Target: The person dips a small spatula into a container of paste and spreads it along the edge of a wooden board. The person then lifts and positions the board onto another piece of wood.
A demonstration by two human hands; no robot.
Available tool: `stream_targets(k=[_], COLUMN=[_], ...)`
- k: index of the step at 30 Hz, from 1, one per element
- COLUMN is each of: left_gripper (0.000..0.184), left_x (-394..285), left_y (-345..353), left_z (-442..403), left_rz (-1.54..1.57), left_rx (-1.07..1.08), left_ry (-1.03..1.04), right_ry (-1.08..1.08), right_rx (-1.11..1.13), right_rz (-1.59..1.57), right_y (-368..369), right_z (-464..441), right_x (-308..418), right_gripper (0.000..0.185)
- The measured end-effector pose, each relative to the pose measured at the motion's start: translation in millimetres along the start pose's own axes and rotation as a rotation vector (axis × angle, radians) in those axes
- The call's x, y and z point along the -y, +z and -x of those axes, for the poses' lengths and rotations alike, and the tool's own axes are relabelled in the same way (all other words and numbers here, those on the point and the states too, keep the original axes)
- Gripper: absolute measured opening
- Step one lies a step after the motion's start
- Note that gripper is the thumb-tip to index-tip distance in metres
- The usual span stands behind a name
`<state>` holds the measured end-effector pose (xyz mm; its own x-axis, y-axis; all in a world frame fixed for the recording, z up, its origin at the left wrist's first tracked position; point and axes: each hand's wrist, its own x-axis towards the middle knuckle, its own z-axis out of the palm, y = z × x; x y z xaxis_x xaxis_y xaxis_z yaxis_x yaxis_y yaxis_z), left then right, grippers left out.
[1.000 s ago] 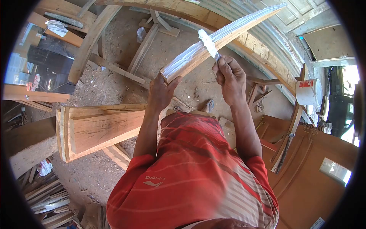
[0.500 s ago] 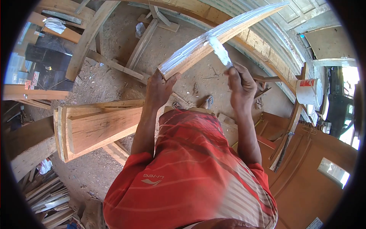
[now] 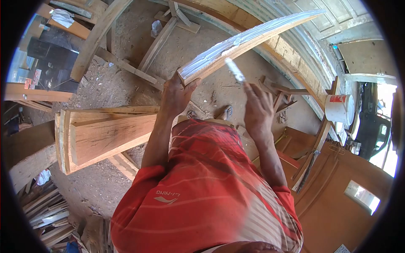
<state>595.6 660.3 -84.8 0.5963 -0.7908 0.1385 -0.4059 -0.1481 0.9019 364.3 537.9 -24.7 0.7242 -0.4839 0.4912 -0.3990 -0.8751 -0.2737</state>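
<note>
My left hand (image 3: 176, 96) grips the near end of a long curved wooden piece (image 3: 236, 45) that slants up to the right. Ridged white paste covers its upper face, while bare wood shows along the side. In my right hand (image 3: 258, 107) is a narrow tool with a white-coated blade (image 3: 234, 70), its fingers closed round the handle. The blade tip lies just below the wooden edge, beside a small white lump on that edge; whether they touch is unclear.
Stacked boards (image 3: 112, 135) lie at left, above a pile of wood scraps (image 3: 48, 213). A white bucket (image 3: 338, 109) is at right, above a brown wooden panel (image 3: 333, 189). A small wooden frame (image 3: 160, 42) stands on the dirt floor ahead.
The coated blade has moved from across the white-pasted face to below the wood's edge, and my right hand has turned. The wooden piece has shifted slightly in view.
</note>
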Motion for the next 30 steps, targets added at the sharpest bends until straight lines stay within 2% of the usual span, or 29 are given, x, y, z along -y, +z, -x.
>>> stream_targets(k=[3,4,8,14,16,18,21,22,25,26,29,30], left_gripper=[0.040,0.039,0.037,0.039,0.040,0.040,0.039,0.039,0.039,0.039,0.038,0.038], left_x=[2,3,-5,3,4,-3,-7,-6,-2,-2,-3,-2], left_y=[1,2,3,3,4,1,1,1,2,2,2,2], left_z=[2,2,6,6,6,7,7,6,7,7,8,8], left_rz=[0.010,0.016,-0.001,-0.039,-0.045,-0.007,-0.019,-0.037,0.001,0.002,-0.001,-0.003], left_rx=[-0.017,-0.016,-0.026,-0.010,-0.019,-0.019,-0.034,-0.044,-0.046,-0.044,-0.044,-0.056], left_ry=[0.050,0.072,0.083,0.087,0.109,0.074,0.068,0.071,0.104,0.096,0.096,0.114], right_ry=[0.033,0.039,0.054,-0.191,-0.230,-0.136,-0.026,-0.006,-0.116,-0.138,0.138,0.160], right_rx=[-0.146,-0.137,-0.045,0.143,0.093,0.035,0.030,0.077,0.092,0.049,0.068,0.122], right_rz=[-0.004,0.030,0.146,0.106,0.119,0.123,0.130,0.045,-0.091,-0.043,0.050,-0.020], right_y=[-22,-26,-32,-30,-36,-37,-32,-30,-35,-32,-34,-31], right_z=[-20,-29,-60,-45,-52,-57,-59,-55,-57,-60,-83,-82], right_x=[-3,-6,-11,50,47,33,11,17,35,23,7,4], right_gripper=[0.051,0.044,0.037,0.050,0.051,0.051,0.047,0.042,0.041,0.040,0.038,0.037])
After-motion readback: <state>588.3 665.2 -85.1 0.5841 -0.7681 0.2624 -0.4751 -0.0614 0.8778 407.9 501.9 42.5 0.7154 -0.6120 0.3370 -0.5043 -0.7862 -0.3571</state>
